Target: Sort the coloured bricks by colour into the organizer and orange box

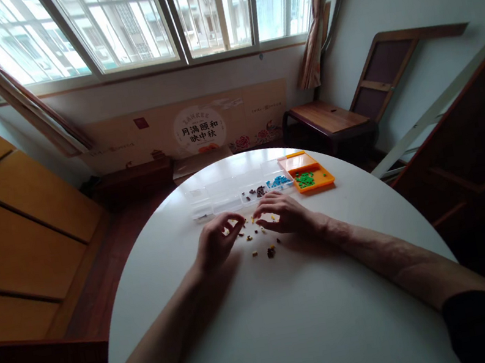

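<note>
My left hand (219, 239) is over the middle of the table, its thumb and index finger pinched together. Whatever lies between those fingertips is too small to name. Facing it, my right hand (286, 214) has curved fingers, with a small gap between thumb and index tip. A tiny yellow piece (253, 220) is close to the right fingertips. Below the hands lie several small loose pieces, brown and yellow, among them a dark brown cluster (271, 252) and a yellowish piece (255, 254).
Behind my hands, a clear plastic compartment box (221, 194) holds dark brown pieces (259, 191) and blue pieces (278, 181). At its right sits an orange box (324, 181) with green pieces (305, 180). Beyond the round white table (269, 338) stands a wooden chair (329, 116).
</note>
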Tool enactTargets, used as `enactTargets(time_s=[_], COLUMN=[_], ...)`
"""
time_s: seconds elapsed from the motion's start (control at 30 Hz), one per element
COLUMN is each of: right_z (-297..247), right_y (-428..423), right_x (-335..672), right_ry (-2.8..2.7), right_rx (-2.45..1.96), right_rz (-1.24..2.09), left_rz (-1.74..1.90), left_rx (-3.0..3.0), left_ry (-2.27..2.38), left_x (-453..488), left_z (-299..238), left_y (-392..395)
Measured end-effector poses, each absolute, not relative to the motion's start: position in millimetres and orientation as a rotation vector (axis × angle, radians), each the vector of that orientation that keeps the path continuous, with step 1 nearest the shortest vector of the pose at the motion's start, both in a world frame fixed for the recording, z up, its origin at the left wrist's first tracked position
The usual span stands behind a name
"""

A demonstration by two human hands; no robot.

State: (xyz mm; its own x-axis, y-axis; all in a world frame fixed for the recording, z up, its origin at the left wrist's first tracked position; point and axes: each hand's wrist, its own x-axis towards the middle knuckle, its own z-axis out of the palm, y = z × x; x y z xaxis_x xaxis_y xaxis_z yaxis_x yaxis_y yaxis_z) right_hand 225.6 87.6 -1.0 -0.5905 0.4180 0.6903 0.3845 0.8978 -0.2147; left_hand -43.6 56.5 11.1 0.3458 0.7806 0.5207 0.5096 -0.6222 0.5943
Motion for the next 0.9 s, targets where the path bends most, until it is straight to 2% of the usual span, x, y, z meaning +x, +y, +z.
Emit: enactTargets(time_s=[0.67,0.9], right_z=[0.5,-10.5], right_y=[88.5,105.6], right_x=[224.2,239.6], right_ry=[-2.263,-1.84], right_rx=[-0.546,-1.034], right_rz=[0.069,-0.04], left_rz=[1.127,1.024], left_rx=[2.429,2.473], left_ry=[1.148,1.332], left_x=[-36.7,-45.9], left_z=[11.7,16.1], left_y=[52.1,56.6])
